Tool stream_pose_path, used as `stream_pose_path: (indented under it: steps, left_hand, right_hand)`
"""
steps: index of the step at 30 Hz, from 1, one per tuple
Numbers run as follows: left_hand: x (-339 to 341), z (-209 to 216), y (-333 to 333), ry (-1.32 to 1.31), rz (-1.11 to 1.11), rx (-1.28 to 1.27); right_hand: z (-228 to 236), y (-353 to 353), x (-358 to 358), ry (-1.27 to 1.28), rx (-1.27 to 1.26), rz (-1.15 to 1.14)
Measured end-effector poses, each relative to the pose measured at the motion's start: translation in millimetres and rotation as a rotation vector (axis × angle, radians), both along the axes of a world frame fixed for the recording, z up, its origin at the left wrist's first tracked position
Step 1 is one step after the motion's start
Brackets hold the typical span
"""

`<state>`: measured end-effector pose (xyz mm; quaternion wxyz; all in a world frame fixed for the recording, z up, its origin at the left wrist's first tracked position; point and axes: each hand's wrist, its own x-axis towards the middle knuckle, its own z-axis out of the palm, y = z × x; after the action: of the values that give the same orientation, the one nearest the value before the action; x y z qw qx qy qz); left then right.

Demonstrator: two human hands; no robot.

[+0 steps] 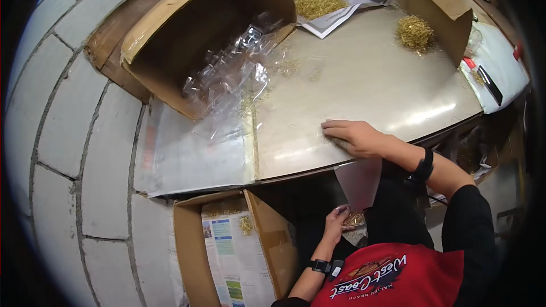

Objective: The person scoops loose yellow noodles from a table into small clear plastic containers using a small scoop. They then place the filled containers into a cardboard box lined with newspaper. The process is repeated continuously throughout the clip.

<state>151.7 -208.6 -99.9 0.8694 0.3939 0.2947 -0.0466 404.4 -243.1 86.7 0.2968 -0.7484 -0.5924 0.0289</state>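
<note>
Below the table's front edge, my left hand is closed around a small clear plastic container with shiny gold pieces in it. Just above that container hangs a translucent, tapering plastic sheet, like a chute, at the table edge. My right hand lies palm down on the smooth beige tabletop, close to the front edge. Its fingers are stretched out to the left; what may lie under the palm is hidden. A pile of gold pieces sits on the tabletop's far right.
A tipped cardboard box spills clear plastic boxes at the left. More gold pieces lie on paper at the back. A paper-lined carton stands below the table. At far right, a black-handled tool lies on white wrapping.
</note>
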Motion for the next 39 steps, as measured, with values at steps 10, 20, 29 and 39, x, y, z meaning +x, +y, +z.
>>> stream_pose_path:
  steps: [10, 20, 29, 39]
  left_hand:
    - [-7, -8, 2, 0.009, 0.034, -0.096]
    - [-8, -15, 5, 0.136, 0.062, -0.013]
    - [1, -14, 10, 0.052, 0.000, -0.033]
    - [1, 16, 3, 0.035, 0.065, 0.024]
  right_hand:
    - [2, 76, 144, 0.681, 0.278, -0.651]
    - [-28, 161, 190, 0.025, -0.017, -0.311]
    - [-1, 28, 138, -0.304, -0.234, -0.160]
    - [2, -62, 12, 0.201, 0.033, -0.243]
